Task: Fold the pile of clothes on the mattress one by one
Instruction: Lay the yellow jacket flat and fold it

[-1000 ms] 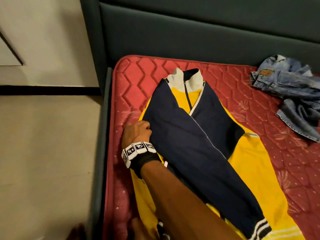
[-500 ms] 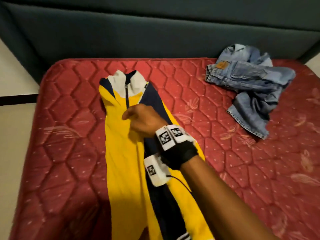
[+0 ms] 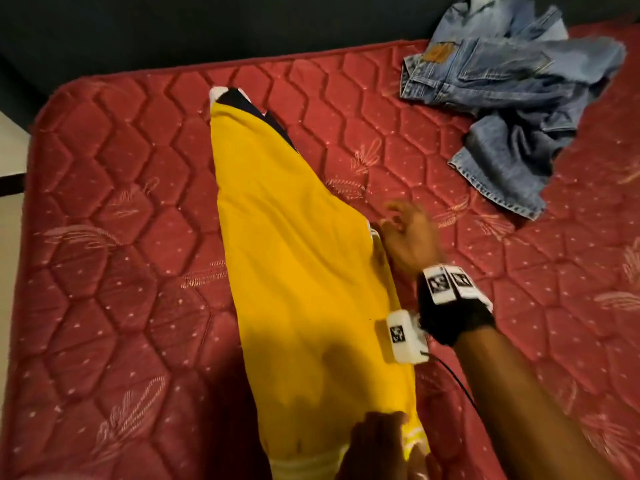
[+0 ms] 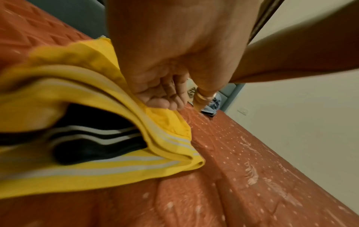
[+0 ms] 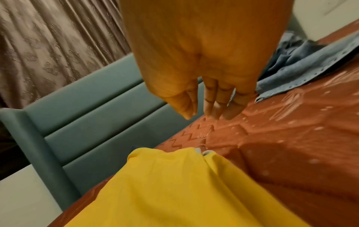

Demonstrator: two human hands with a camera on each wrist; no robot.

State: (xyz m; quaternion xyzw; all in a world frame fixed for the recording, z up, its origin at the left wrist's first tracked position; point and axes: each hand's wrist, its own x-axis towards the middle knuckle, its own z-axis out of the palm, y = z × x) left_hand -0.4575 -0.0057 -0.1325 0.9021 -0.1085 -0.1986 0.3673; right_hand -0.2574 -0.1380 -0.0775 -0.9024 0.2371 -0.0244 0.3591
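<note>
The yellow jacket (image 3: 298, 258) lies lengthwise on the red quilted mattress (image 3: 114, 271), folded into a long narrow strip. Its navy and white collar end (image 3: 235, 97) points toward the dark headboard (image 3: 173, 32); its striped hem (image 4: 120, 147) is at the end farthest from the headboard.

Left hand (image 4: 165, 64): positioned at the jacket hem. Its fingers (image 4: 161, 102) are curled around the yellow hem fabric and grip it. The navy sleeve cuff with white stripes (image 4: 93, 138) is tucked inside the folded layers.

Right hand (image 3: 408, 237): positioned just beside the jacket's right edge, above the mattress. Its fingers (image 5: 217, 106) are extended and released, holding nothing.

A crumpled pair of blue jeans (image 3: 512, 105) lies on the mattress, well apart from the jacket, on its right side and near the headboard.
</note>
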